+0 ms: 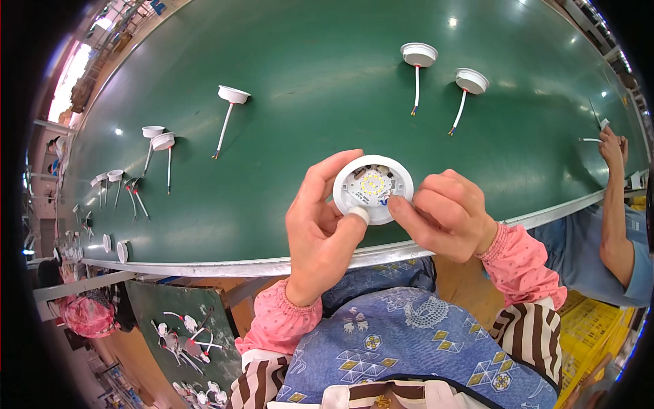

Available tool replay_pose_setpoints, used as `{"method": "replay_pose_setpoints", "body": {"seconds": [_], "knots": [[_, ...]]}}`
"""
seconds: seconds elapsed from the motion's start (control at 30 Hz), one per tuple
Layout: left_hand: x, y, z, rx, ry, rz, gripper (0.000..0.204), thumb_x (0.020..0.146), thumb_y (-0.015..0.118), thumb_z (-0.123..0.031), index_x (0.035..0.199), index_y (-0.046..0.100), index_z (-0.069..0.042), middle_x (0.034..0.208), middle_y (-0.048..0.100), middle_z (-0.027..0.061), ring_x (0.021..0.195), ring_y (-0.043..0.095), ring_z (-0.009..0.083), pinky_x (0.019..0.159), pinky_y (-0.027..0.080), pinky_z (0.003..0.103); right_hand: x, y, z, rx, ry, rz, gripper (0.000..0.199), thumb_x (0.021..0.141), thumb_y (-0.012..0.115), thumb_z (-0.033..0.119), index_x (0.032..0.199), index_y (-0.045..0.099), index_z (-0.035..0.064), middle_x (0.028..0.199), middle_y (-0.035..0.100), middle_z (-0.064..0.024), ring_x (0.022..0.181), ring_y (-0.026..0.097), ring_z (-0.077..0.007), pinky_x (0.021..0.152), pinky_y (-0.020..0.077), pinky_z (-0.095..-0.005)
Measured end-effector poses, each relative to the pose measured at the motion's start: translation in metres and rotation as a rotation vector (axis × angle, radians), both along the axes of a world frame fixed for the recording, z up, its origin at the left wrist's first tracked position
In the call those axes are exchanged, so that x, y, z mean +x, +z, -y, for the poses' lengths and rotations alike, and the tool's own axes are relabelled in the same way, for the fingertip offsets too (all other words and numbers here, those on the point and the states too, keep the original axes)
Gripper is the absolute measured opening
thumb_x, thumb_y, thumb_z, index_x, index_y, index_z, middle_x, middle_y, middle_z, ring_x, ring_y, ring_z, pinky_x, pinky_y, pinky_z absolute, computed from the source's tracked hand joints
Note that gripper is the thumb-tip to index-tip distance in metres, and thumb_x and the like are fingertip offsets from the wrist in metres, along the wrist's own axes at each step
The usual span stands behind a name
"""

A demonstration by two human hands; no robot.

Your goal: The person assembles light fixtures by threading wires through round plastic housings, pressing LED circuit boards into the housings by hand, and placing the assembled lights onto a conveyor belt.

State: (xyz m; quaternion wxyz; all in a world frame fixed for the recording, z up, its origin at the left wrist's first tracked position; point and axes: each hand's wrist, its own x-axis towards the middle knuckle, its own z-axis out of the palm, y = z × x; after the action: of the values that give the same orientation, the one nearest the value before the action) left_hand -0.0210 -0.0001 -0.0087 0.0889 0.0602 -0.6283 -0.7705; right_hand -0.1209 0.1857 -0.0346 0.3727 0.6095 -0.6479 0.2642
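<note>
My left hand (pixel 320 221) grips a round white LED downlight (pixel 373 160) by its rim, thumb at the lower left edge and fingers behind. Its open face is toward me, showing a white LED board (pixel 361 187) with a ring of yellow LEDs and a bit of blue wire low on the right. My right hand (pixel 446 211) is closed, its fingertips pressed together against the lamp's lower right inside, beside that wire. Whatever lies between those fingertips is hidden. Both hands are just above the near part of a green work surface (pixel 306 88).
Similar white lamps with cable tails lie on the surface: two at far right (pixel 418 54), one at left centre (pixel 234 94), several farther left (pixel 163 141). A metal edge (pixel 266 266) runs along the near side. A co-worker's hands (pixel 613 146) work at right. Wired parts (pixel 191 341) lie on a lower board.
</note>
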Motion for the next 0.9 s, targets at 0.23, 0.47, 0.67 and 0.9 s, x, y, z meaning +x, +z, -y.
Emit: {"method": "replay_pose_setpoints", "body": {"seconds": [0.23,0.47,0.67,0.9], "knots": [[0.000,-0.004,-0.001,-0.215,0.212,0.023,0.037,0.089,0.050,0.006,0.125,0.062,0.002,0.109,0.067,0.0072,0.085,0.063,0.0063,0.064,0.050,0.021,0.004,0.003,0.015,-0.037,0.029,0.010,0.032,0.065,0.079,0.006,0.096,0.073,0.0038,0.092,0.054,-0.0067,0.079,0.059,-0.0230,0.053,0.0449,-0.0329],[0.002,0.001,0.000,-0.255,0.213,0.016,0.034,0.091,0.047,0.007,0.123,0.059,0.005,0.112,0.066,0.0086,0.100,0.064,0.0128,0.086,0.052,0.026,0.009,-0.001,0.015,-0.004,0.041,0.057,0.046,0.058,0.076,-0.004,0.103,0.074,0.0020,0.095,0.053,-0.0074,0.083,0.056,-0.0233,0.050,0.0434,-0.0318],[-0.004,-0.001,-0.003,-0.229,0.242,0.007,0.033,0.091,0.049,0.007,0.122,0.058,0.005,0.112,0.066,0.0098,0.097,0.065,0.0123,0.083,0.054,0.026,0.003,-0.003,0.021,-0.060,-0.004,0.028,0.037,0.059,0.076,0.004,0.096,0.073,0.0037,0.089,0.054,-0.0069,0.080,0.060,-0.0225,0.051,0.0451,-0.0318],[-0.007,-0.002,-0.004,-0.174,0.323,-0.006,0.031,0.090,0.052,0.006,0.119,0.058,0.006,0.113,0.063,0.0137,0.089,0.070,0.0169,0.065,0.061,0.026,0.006,-0.007,0.026,-0.053,-0.043,0.160,0.039,0.062,0.076,-0.003,0.101,0.074,0.0035,0.089,0.055,-0.0057,0.078,0.061,-0.0225,0.054,0.0482,-0.0322]]}}
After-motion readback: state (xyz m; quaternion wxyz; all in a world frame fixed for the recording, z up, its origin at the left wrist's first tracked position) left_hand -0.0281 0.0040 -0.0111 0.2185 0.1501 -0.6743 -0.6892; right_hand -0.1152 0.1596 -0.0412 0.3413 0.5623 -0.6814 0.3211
